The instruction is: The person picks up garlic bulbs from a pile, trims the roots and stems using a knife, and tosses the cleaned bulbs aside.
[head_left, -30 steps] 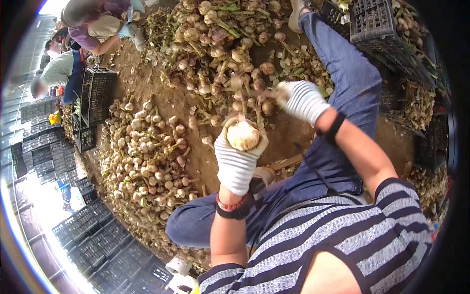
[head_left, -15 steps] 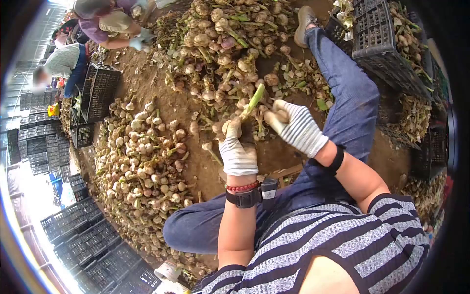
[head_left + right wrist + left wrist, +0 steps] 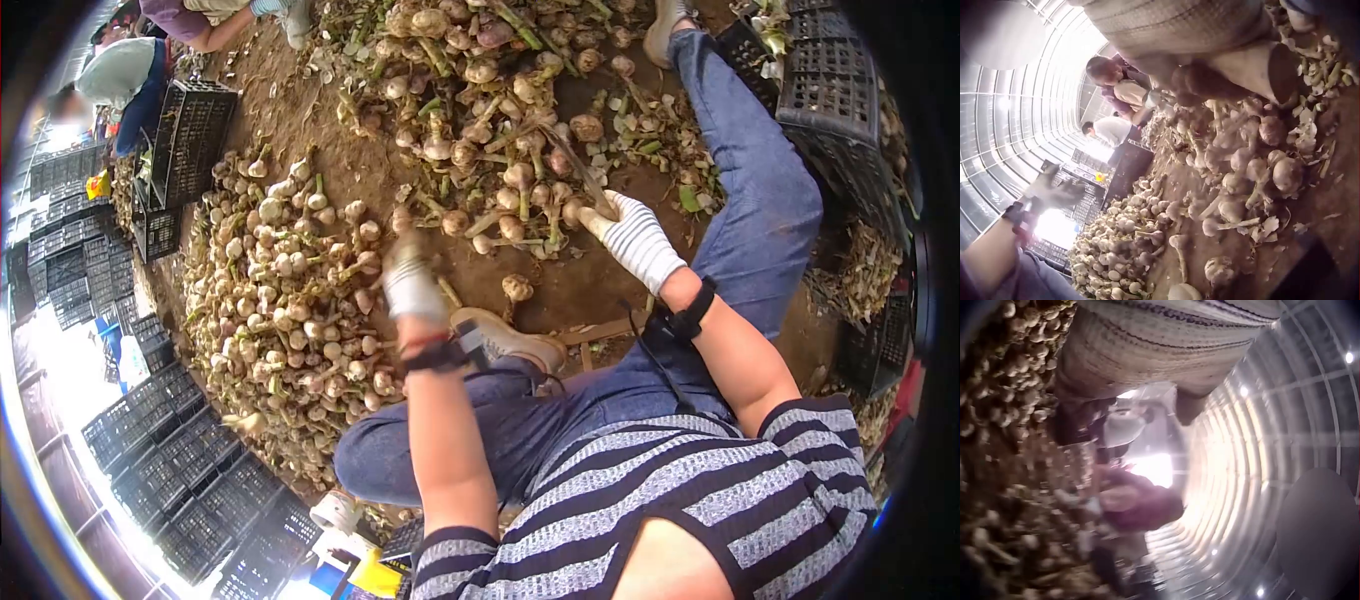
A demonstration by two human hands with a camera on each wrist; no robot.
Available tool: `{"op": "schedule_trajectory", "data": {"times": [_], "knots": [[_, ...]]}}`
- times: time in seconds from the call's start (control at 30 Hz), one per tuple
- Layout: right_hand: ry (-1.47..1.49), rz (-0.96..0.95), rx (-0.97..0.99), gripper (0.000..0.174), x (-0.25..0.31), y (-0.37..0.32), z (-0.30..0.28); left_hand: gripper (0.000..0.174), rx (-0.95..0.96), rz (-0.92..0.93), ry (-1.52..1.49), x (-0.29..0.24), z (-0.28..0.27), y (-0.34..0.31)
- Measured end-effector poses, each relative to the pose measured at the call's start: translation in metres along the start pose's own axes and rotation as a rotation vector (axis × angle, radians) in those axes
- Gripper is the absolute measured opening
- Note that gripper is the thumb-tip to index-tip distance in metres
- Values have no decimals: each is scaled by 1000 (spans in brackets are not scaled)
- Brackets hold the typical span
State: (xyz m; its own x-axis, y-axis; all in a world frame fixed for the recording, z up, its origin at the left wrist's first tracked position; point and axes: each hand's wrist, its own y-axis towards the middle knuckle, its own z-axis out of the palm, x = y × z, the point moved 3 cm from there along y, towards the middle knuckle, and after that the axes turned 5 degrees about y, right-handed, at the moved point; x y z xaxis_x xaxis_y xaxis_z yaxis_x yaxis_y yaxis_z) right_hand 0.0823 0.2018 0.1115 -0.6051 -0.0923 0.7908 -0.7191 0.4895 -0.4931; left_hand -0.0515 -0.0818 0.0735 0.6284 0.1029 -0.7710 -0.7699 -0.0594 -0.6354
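Brown earth floor (image 3: pixel 560 295) spreads between the seated person's bent legs, with garlic lying on it in two heaps: one on the left (image 3: pixel 285 300), the other at the far middle (image 3: pixel 490 120). Over the near heap's right edge hangs the left hand (image 3: pixel 413 285), gloved and blurred, its forearm reaching straight out; the right hand (image 3: pixel 638 240) slants inward from the right, beside the far heap. A shoe (image 3: pixel 505 342) sits just right of the left wrist, with one loose bulb (image 3: pixel 516 289) near it. Black crates (image 3: pixel 195 145) stand far left, and another crate (image 3: pixel 828 75) rises far right, past the knee. As for grip, the left's fingers are spread, holding nothing I can see; the right's are curled round a long, thin tool (image 3: pixel 577 165) pointing away over the bulbs.
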Motion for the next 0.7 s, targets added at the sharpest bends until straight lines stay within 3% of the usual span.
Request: {"op": "schedule_trajectory", "data": {"times": [0.03, 0.07, 0.13, 0.23, 0.3, 0.37, 0.4, 0.5, 0.53, 0.6, 0.63, 0.7], "knots": [[13, 61, 69, 47, 10, -4, -5, 47, -97, 53, 308, 1, 32, -6], [26, 123, 134, 46, 15, -7, -8, 56, -83, 560, 949, 56, 23, 55], [96, 107, 92, 43, 0, -7, -16, 53, 119, 94, 1790, 20, 75, 26], [14, 70, -41, 41, -5, -7, -31, 54, 310, 66, 1904, 53, 70, 87], [46, 125, -7, 41, 15, -8, -40, 50, 86, 516, 1964, 46, 64, 75], [85, 149, 5, 38, 24, -15, -37, 48, -14, 737, 2018, 29, 55, 64], [87, 137, 15, 38, 32, -18, -36, 47, 146, 505, 1057, 19, 48, 64], [179, 253, 137, 35, 59, -34, -32, 53, 322, 183, 69, -14, 40, 18], [175, 237, 146, 35, 54, -35, -29, 57, 435, 78, -81, -41, 46, -20], [186, -13, 121, 33, 43, -33, -25, 64, 476, -211, -369, -65, 58, -71], [201, 0, 156, 32, 47, -38, -28, 67, 369, -290, -442, -77, 68, -102], [187, 3, 154, 31, 47, -46, -34, 69, 681, -235, -512, -67, 57, -97]]}}
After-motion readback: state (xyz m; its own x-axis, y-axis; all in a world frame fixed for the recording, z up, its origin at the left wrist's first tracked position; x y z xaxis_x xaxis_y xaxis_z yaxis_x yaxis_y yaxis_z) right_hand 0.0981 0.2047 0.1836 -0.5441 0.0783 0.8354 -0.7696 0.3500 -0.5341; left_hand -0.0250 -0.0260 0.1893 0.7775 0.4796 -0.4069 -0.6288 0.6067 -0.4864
